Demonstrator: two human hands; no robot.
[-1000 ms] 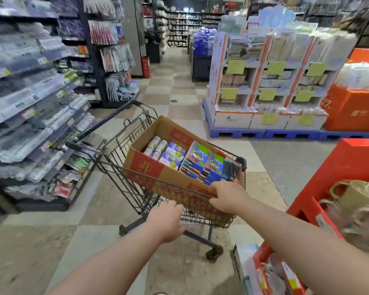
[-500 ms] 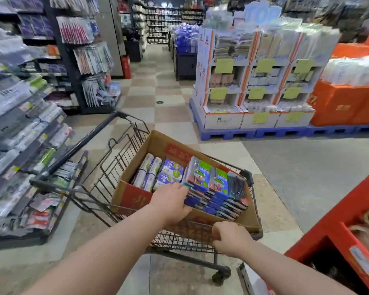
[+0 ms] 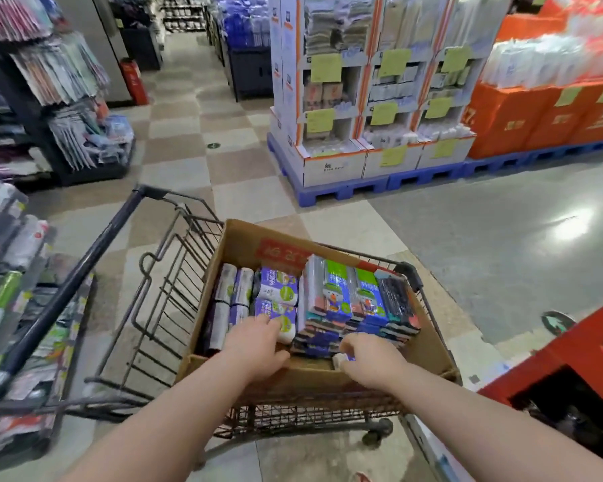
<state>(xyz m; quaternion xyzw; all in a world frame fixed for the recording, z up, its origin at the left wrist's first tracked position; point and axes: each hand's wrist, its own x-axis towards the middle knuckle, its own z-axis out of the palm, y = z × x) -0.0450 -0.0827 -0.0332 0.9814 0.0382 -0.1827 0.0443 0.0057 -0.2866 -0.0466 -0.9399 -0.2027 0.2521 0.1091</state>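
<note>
A: Is the right hand [image 3: 371, 356] gripping one of the stacked packs [image 3: 342, 307] in the cardboard box [image 3: 244, 245]?
B: Can't tell; its fingertips curl out of sight at the box's near wall.
A: Left of the box?
B: Shelf goods [image 3: 14, 300], blurred past reading.
A: Right of it?
B: A red bin [image 3: 571, 349], cut by the edge.
A: The box's red label [image 3: 282, 253]?
B: Print too smeared.

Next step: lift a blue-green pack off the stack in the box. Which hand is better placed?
Right, probably. The right hand curls its fingers at the near end of the blue-green stack; the left hand rests on a purple-white pack beside it, further left.
</note>
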